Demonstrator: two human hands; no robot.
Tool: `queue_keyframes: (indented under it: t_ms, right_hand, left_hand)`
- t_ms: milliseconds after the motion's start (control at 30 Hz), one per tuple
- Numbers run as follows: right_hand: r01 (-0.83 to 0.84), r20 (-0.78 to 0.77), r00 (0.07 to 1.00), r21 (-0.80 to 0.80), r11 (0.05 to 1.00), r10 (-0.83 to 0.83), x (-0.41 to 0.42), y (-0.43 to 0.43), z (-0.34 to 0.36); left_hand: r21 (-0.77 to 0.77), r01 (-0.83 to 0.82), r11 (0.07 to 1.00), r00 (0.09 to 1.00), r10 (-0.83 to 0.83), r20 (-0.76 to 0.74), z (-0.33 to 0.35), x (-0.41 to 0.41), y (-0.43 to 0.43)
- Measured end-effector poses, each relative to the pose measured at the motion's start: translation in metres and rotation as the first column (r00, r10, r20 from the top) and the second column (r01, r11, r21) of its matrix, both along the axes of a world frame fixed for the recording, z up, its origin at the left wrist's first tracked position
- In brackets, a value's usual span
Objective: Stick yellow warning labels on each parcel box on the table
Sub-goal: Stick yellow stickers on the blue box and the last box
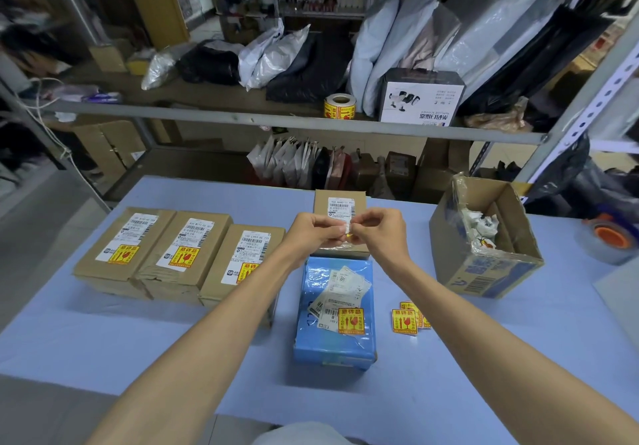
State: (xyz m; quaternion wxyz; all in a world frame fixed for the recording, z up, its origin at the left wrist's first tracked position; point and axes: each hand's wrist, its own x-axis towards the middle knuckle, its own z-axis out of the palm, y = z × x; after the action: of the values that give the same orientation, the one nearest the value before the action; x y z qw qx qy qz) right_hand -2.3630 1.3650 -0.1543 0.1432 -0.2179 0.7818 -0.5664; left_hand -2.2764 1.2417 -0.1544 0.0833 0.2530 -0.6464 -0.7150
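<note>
My left hand and my right hand meet above the table, both pinching a small label with white backing and a sliver of yellow showing. Behind them lies a small brown parcel box with only a white shipping label. Three brown boxes on the left each carry a yellow warning label. A blue parcel in front of me bears one too. Loose yellow labels lie to its right.
An open cardboard box holding crumpled backing paper stands at the right. A tape dispenser sits at the far right edge. A roll of yellow labels rests on the shelf behind the table.
</note>
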Motion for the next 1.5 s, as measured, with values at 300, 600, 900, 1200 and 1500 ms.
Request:
queue_keyframes:
  t_ms: [300, 600, 900, 1200, 1500]
  right_hand:
    - [-0.007, 0.056, 0.998, -0.002, 1.0, 0.007, -0.003, -0.002, 0.003]
    - [-0.117, 0.064, 0.991, -0.045, 0.992, 0.12, -0.012, 0.005, 0.004]
    - [-0.046, 0.107, 0.993, -0.073, 0.996, 0.053, -0.021, 0.011, 0.002]
    - [-0.015, 0.086, 0.996, -0.04, 0.999, 0.018, -0.028, 0.025, 0.003]
    - [0.106, 0.109, 0.989, -0.011, 0.994, -0.104, -0.06, 0.082, 0.013]
  left_hand:
    - [-0.031, -0.029, 0.999, 1.0, 0.029, 0.007, -0.005, -0.008, 0.0]
    - [-0.028, -0.108, 0.994, 0.994, 0.107, -0.026, -0.002, -0.016, 0.004]
    - [-0.158, -0.011, 0.987, 0.998, 0.0, -0.068, 0.007, -0.019, 0.006]
    - [-0.199, -0.006, 0.98, 0.999, -0.003, -0.044, 0.012, -0.04, 0.023]
    - [-0.41, 0.097, 0.907, 0.988, -0.138, -0.071, 0.006, -0.097, 0.069]
